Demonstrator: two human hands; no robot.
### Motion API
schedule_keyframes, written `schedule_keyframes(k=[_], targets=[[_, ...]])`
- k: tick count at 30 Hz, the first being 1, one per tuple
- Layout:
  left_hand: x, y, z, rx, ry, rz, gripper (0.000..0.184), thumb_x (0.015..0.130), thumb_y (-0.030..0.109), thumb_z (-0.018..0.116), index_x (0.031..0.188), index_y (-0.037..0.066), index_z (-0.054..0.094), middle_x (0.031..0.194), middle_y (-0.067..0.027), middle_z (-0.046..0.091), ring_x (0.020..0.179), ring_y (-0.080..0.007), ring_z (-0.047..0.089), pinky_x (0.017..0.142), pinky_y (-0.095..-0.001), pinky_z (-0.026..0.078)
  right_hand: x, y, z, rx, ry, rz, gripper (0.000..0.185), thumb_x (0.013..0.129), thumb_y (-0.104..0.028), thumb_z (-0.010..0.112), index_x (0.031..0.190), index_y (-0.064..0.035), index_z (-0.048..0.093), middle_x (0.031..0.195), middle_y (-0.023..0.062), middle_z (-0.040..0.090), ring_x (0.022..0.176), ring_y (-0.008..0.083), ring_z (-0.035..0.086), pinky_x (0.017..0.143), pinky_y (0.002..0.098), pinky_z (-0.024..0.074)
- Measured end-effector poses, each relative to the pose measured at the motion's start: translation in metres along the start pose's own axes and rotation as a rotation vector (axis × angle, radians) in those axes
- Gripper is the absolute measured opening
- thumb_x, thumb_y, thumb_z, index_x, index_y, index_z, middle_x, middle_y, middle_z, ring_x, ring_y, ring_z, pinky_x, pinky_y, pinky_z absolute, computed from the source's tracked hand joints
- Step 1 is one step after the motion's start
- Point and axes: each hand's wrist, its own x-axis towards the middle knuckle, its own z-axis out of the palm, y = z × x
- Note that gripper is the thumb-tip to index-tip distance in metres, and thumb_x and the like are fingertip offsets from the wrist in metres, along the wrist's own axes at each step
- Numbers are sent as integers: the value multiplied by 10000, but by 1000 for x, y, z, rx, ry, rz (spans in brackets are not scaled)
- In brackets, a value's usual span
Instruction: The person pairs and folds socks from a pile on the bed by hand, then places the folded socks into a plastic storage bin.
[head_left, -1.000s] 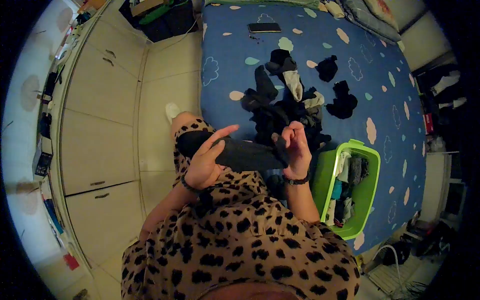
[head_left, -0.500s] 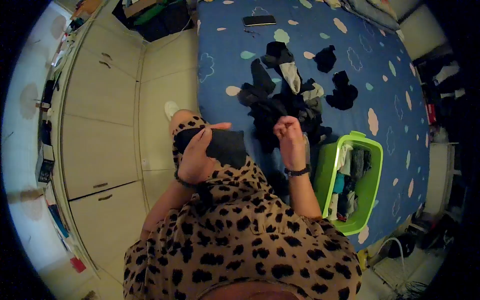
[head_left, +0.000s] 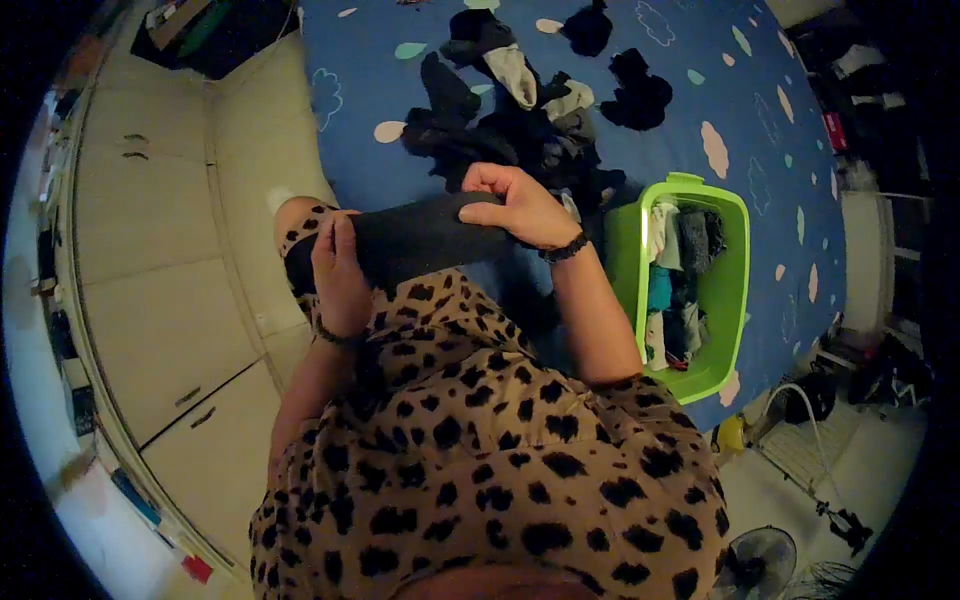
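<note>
While the right hand [head_left: 525, 210] pinches one end, a dark grey sock [head_left: 425, 238] spans across to the left hand [head_left: 342, 270].
The left hand, loosely curled, lies over the sock toward its other end, its grip partly hidden; the sock passes above the patterned garment [head_left: 480, 430]. On the bed [head_left: 360, 50], the right hand partly covers a dark clothing pile [head_left: 460, 140]; a green bin [head_left: 738, 330] holding folded items sits beside the right forearm.
</note>
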Motion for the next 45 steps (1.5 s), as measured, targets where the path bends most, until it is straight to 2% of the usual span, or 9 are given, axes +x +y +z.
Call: schedule_keyframes(k=[7,10,15,17,19,23,29,31,45], targets=[[-5,-23,-17,146,-124,-76,180,987,132,479,1022,-11,583,794,-14,528,721,-82,441,657,-247,391,-58,72,-18,136,284,75,138,842,-141,691,911,-59,604,809,-6,614,741,90,585,662,247,468],[-11,-61,-36,263,-87,5,148,953,95,526,1055,4,583,782,-33,544,694,-96,456,632,-257,395,-113,78,-10,-472,598,188,151,837,-188,686,890,-64,618,850,58,653,804,199,636,708,341,508],[-19,-69,-51,282,-5,-15,166,912,33,565,1077,33,578,749,-11,543,597,-70,445,561,-234,378,-149,120,30,-1524,279,221,361,747,-278,752,978,-32,623,869,144,650,816,335,625,701,411,497],[-21,-62,-57,269,-11,-59,160,914,37,564,1074,34,578,742,-7,541,608,-64,451,569,-228,381,-141,115,25,-1488,287,258,312,756,-222,750,965,-33,616,912,145,652,821,343,614,713,374,489],[-28,-58,-56,251,-38,-104,155,917,40,562,1071,34,579,735,-3,539,618,-58,457,576,-221,384,-125,81,24,-829,470,491,279,757,-161,750,964,-45,604,937,131,637,837,326,612,745,339,481],[-31,-70,-56,44,34,-94,149,918,43,554,1063,27,582,701,4,532,624,-44,452,579,-210,372,-95,80,11,-115,706,18,310,828,-52,686,1095,-43,527,959,41,627,879,149,607,740,273,485],[-33,-82,-67,143,-29,-87,157,918,43,547,1070,23,578,728,-8,566,644,-56,485,606,-219,397,-38,59,13,312,651,-196,465,823,-51,688,1217,7,447,1190,86,577,1081,178,559,930,292,447],[-34,-82,-65,97,-32,-82,155,918,44,548,1068,24,579,723,-3,559,644,-57,485,612,-220,401,-18,40,21,472,563,-263,374,848,3,638,1178,-62,474,1055,59,628,899,153,618,687,299,530],[-30,-76,-65,84,-47,-171,187,905,62,576,1090,39,579,662,17,482,625,-64,438,587,-226,371,5,77,-107,-985,1371,-229,345,750,-62,717,1063,-27,575,1171,174,524,1066,321,517,906,390,432]])
